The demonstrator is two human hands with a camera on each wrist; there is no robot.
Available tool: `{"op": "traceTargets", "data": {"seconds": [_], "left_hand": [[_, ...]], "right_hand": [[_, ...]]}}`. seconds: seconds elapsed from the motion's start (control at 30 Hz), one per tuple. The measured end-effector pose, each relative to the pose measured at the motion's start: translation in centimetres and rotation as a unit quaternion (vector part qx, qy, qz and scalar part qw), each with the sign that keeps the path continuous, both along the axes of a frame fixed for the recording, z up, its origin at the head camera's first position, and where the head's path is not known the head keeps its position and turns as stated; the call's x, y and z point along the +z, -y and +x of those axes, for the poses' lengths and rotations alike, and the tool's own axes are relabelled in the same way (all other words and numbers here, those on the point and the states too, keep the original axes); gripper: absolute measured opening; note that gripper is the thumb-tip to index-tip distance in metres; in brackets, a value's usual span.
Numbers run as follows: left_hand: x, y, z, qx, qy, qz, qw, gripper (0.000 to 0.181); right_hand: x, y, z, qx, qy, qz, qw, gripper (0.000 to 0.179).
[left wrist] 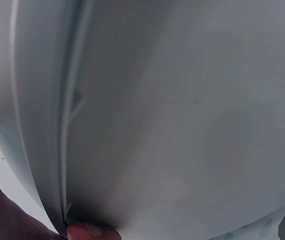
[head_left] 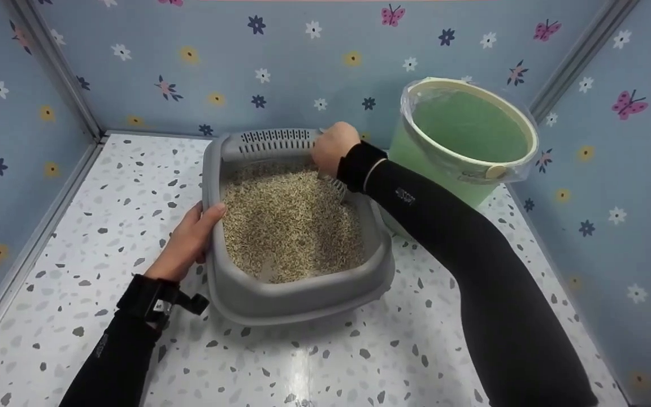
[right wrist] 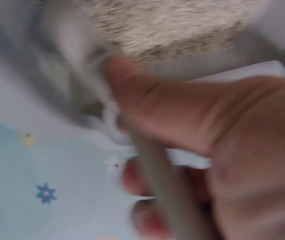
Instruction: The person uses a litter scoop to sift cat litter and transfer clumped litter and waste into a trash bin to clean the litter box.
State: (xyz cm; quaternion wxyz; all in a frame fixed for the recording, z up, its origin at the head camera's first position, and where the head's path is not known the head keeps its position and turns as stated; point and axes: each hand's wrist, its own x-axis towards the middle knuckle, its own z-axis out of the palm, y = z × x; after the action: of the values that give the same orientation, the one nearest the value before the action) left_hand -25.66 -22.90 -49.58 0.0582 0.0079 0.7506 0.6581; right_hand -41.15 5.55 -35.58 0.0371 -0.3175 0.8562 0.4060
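A grey litter box [head_left: 303, 302] holds tan granular litter [head_left: 286, 217], with darker patches on both sides. My left hand [head_left: 187, 240] grips the box's left rim, thumb on top and fingers underneath; in the left wrist view a fingertip [left wrist: 93, 231] presses the box under its rim. At the back right corner of the box, my right hand [head_left: 335, 148] holds a litter scoop by its grey handle [right wrist: 157, 175], thumb laid along it. Part of the slotted scoop head [head_left: 337, 187] shows beneath the right wrist, near the litter; the rest is hidden.
To the right of the box stands a green bin [head_left: 433, 164] with a cream rim and a clear plastic liner. A speckled white tabletop [head_left: 105, 226] lies under everything. Flowered blue panels [head_left: 150, 56] enclose the back and both sides.
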Motion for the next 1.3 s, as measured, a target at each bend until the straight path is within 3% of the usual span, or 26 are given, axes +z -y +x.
{"op": "traceTargets", "data": {"seconds": [0.13, 0.33, 0.57, 0.87, 1.13, 1.3], "left_hand": [[-0.1, 0.0, 0.1, 0.0, 0.0, 0.01, 1.0, 0.069], [-0.2, 0.1, 0.2, 0.001, 0.002, 0.008, 1.0, 0.068], [-0.1, 0.1, 0.2, 0.004, -0.005, 0.009, 0.9999, 0.066], [0.1, 0.0, 0.1, 0.002, -0.007, 0.023, 0.9997, 0.058], [0.0, -0.2, 0.1, 0.002, -0.009, 0.022, 0.9997, 0.059], [0.1, -0.3, 0.1, 0.002, -0.006, 0.024, 0.9997, 0.063]], "right_hand": [[0.3, -1.3, -1.0, 0.026, 0.031, -0.04, 0.9984, 0.044], [0.5, -2.6, -2.2, -0.013, 0.075, -0.117, 0.9902, 0.033], [0.5, -2.3, -3.0, -0.037, 0.108, -0.152, 0.9818, 0.027], [0.3, -1.5, -3.6, -0.095, 0.177, -0.178, 0.9633, 0.037], [-0.4, -0.2, -4.6, -0.116, 0.196, -0.176, 0.9579, 0.047], [-1.3, -0.8, -5.3, -0.113, 0.227, -0.22, 0.942, 0.053]]}}
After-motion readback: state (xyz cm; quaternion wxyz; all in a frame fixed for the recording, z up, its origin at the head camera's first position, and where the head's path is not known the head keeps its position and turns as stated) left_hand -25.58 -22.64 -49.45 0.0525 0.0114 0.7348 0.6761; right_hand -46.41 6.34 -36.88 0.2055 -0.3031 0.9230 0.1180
